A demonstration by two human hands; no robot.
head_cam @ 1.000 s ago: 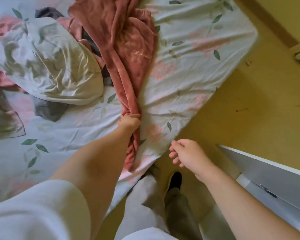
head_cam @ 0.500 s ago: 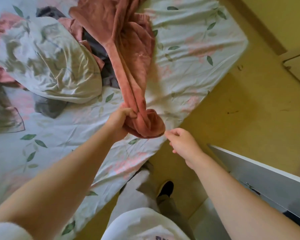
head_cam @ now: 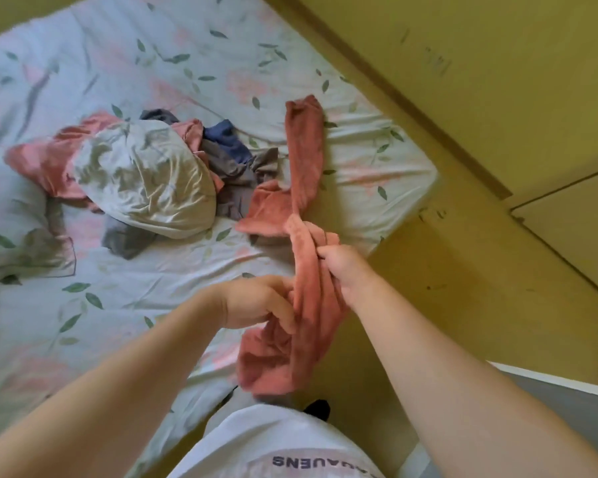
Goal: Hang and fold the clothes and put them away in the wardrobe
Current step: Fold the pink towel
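Left hand (head_cam: pixel 256 301) and right hand (head_cam: pixel 342 267), close together, each grip the one pink garment (head_cam: pixel 306 160) over the single bed (head_cam: pixel 118 63); one heap (head_cam: pixel 142 174) behind, perhaps five pieces.

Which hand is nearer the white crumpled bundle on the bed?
Left. The left hand grips the pink garment on the side facing the white bundle; the right hand grips its far side, farther off.

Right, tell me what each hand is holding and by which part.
Both grip the long salmon-pink fleece garment along its bunched near stretch: the left hand lower, the right hand just above.
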